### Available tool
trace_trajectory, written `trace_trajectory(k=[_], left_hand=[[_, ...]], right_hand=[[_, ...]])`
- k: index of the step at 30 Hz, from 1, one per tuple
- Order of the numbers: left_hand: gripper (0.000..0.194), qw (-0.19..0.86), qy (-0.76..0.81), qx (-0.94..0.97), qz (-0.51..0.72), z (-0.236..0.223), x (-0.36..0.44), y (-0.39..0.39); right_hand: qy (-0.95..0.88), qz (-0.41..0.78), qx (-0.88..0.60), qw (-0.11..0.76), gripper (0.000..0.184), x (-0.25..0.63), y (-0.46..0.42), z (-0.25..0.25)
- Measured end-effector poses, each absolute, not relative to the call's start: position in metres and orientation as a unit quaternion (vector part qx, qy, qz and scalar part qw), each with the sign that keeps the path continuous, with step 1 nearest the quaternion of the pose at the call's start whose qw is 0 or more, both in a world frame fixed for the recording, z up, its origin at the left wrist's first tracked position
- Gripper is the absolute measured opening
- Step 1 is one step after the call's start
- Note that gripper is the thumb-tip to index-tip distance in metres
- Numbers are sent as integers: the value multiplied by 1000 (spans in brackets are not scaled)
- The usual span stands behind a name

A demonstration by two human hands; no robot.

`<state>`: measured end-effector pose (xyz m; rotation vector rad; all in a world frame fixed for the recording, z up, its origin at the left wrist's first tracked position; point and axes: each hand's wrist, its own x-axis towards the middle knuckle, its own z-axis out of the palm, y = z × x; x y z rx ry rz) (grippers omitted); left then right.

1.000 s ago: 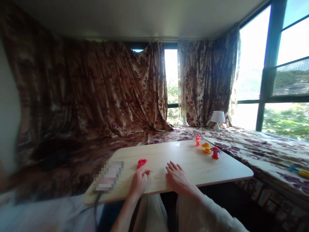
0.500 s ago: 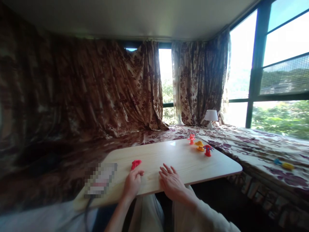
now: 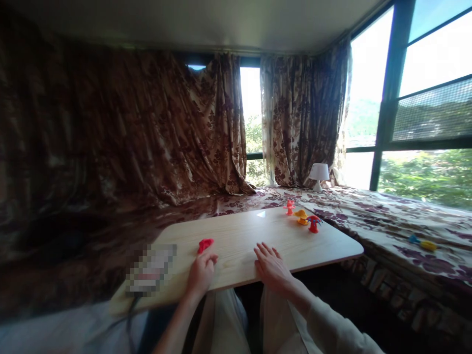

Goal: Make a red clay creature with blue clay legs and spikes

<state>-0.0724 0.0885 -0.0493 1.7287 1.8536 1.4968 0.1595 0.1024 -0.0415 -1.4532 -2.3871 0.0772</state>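
Observation:
My left hand (image 3: 202, 273) rests at the near left part of the pale wooden table (image 3: 228, 236), its fingers loosely curled. A small crumpled-looking red piece (image 3: 205, 245) lies just beyond its knuckles; the hand hides the lower part, so I cannot tell whether they touch. What the curled fingers hold, if anything, is hidden. My right hand (image 3: 272, 267) lies palm down by the near edge, fingers stretched out, holding nothing. At the far right corner stand three small toys with round bases: a pinkish-red one (image 3: 289, 208), a yellow-orange one (image 3: 302, 218), and a red-and-blue one (image 3: 314, 224).
A pixelated flat object (image 3: 151, 270) with a dark cable lies on the table's left end. A floral-covered bed (image 3: 379, 221) runs behind and to the right, bearing a white lamp (image 3: 319, 173) and a blue-and-yellow toy (image 3: 427, 245). Curtains and windows surround it.
My right hand has slid a little to the right along the table. The left hand and the toys stay put; the view has shifted slightly.

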Motion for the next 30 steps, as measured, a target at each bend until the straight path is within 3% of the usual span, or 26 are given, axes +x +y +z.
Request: trace_trajectory(k=[7, 11, 17, 24, 30], left_hand=[[28, 83, 627, 587, 505, -50, -74, 88], [26, 81, 628, 585, 507, -50, -73, 88], [26, 80, 631, 589, 498, -46, -71, 85], [24, 77, 626, 581, 515, -47, -74, 87], [22, 92, 622, 578, 520, -49, -72, 88]], right_hand=[[-816, 10, -559, 146, 41, 154, 154, -22], [-816, -1, -557, 154, 45, 185, 129, -34], [-889, 32, -415, 192, 46, 160, 93, -46], [-831, 46, -524, 182, 41, 149, 153, -23], [-854, 50, -486, 180, 46, 197, 101, -38]])
